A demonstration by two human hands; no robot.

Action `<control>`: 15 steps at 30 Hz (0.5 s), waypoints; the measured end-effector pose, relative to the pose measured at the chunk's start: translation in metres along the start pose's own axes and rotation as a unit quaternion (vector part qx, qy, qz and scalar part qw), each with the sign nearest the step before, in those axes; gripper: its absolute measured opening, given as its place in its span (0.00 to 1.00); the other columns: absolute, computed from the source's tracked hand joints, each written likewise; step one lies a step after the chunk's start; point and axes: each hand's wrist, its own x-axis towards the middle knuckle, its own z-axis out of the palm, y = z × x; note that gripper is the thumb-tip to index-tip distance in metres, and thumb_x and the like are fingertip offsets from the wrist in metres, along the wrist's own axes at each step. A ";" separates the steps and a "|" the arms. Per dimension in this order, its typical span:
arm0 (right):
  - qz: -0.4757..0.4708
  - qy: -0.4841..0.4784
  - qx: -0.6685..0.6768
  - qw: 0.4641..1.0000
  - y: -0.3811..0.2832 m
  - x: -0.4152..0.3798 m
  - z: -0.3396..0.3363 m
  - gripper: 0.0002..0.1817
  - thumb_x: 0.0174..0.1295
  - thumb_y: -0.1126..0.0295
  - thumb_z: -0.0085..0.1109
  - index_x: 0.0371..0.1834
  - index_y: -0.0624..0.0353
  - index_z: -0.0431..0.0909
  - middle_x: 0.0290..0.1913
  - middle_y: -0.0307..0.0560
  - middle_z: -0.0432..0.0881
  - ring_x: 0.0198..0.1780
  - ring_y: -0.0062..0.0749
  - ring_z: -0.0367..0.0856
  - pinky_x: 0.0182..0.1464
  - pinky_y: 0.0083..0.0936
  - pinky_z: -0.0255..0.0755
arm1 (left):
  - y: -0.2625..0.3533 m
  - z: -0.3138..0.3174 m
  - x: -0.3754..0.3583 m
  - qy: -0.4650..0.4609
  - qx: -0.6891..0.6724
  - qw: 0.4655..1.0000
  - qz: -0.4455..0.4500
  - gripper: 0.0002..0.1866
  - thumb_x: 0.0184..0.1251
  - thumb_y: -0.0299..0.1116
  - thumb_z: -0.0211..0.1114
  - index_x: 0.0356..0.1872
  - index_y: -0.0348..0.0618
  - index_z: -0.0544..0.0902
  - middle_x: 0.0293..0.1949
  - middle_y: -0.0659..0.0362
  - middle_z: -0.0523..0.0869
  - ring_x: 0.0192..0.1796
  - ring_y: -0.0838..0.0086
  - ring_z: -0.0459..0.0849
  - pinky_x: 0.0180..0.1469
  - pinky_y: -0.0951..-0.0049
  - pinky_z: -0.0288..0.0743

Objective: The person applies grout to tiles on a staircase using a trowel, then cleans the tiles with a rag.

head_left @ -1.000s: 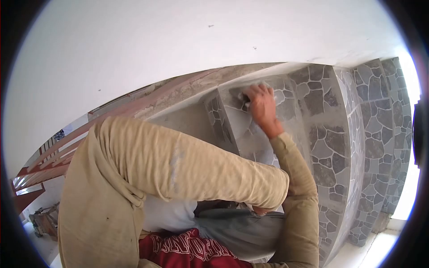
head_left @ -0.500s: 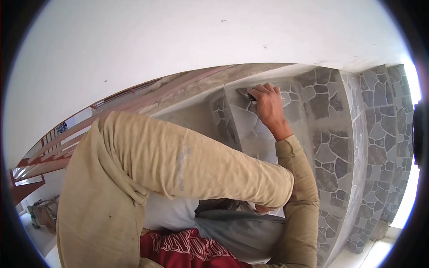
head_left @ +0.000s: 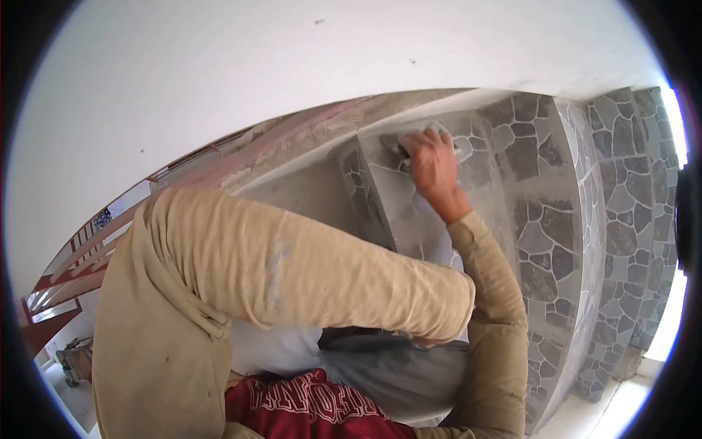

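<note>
My right hand [head_left: 436,168] reaches up onto a stair tread [head_left: 409,197] covered in grey stone pieces. Its fingers are bent round a small object that they mostly hide; a dark edge shows left of the fingers and a pale bit to the right. My left arm, in a tan sleeve [head_left: 329,271], crosses in front of me. Only a sliver of skin of my left hand [head_left: 427,342] shows below the cuff, and its fingers are hidden beside my right forearm.
More steps with irregular stone pieces and pale joints [head_left: 545,241] run down the right side. A white wall [head_left: 256,66] fills the top. Reddish-brown railings [head_left: 95,252] stand at the left. My grey trousers [head_left: 395,369] and red garment [head_left: 314,406] are below.
My right hand has shifted slightly left and up on the tread, and its fingers have turned. My left sleeve has moved a little left, and less shows beneath its cuff.
</note>
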 end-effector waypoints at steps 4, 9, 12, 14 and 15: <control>0.002 0.065 0.026 0.998 0.009 -0.003 0.011 0.14 0.52 0.71 0.50 0.38 0.54 0.84 0.38 0.41 0.83 0.45 0.37 0.76 0.48 0.37 0.64 | -0.001 0.005 0.009 0.004 -0.003 1.000 0.003 0.10 0.53 0.37 0.72 0.37 0.53 0.87 0.39 0.67 0.89 0.39 0.69 0.87 0.39 0.62 0.81; 0.017 0.010 0.006 1.000 -0.001 0.005 0.001 0.15 0.50 0.76 0.54 0.42 0.53 0.84 0.43 0.37 0.83 0.49 0.36 0.77 0.47 0.35 0.64 | 0.001 0.003 0.000 0.022 -0.010 1.000 -0.018 0.10 0.52 0.37 0.72 0.37 0.53 0.87 0.38 0.67 0.89 0.39 0.69 0.87 0.39 0.62 0.81; 0.062 -0.038 -0.001 0.997 0.005 0.008 -0.005 0.19 0.49 0.76 0.56 0.47 0.52 0.82 0.45 0.36 0.82 0.51 0.36 0.76 0.50 0.34 0.65 | 0.000 0.002 -0.001 0.034 -0.017 0.999 -0.018 0.10 0.52 0.37 0.72 0.37 0.53 0.87 0.38 0.68 0.89 0.39 0.69 0.87 0.39 0.62 0.81; 0.047 0.013 -0.006 0.999 0.004 -0.003 0.005 0.17 0.50 0.75 0.56 0.44 0.52 0.82 0.43 0.36 0.82 0.50 0.36 0.76 0.50 0.34 0.65 | 0.004 -0.002 0.000 0.041 -0.009 0.999 -0.025 0.10 0.52 0.37 0.72 0.37 0.53 0.88 0.38 0.68 0.89 0.39 0.69 0.87 0.39 0.62 0.81; 0.027 0.067 -0.005 0.997 0.002 -0.003 0.008 0.14 0.51 0.74 0.56 0.42 0.51 0.82 0.41 0.36 0.81 0.49 0.36 0.76 0.49 0.34 0.65 | 0.005 -0.004 0.000 0.042 -0.006 0.999 -0.028 0.10 0.52 0.37 0.72 0.37 0.53 0.88 0.38 0.68 0.89 0.39 0.69 0.87 0.39 0.62 0.81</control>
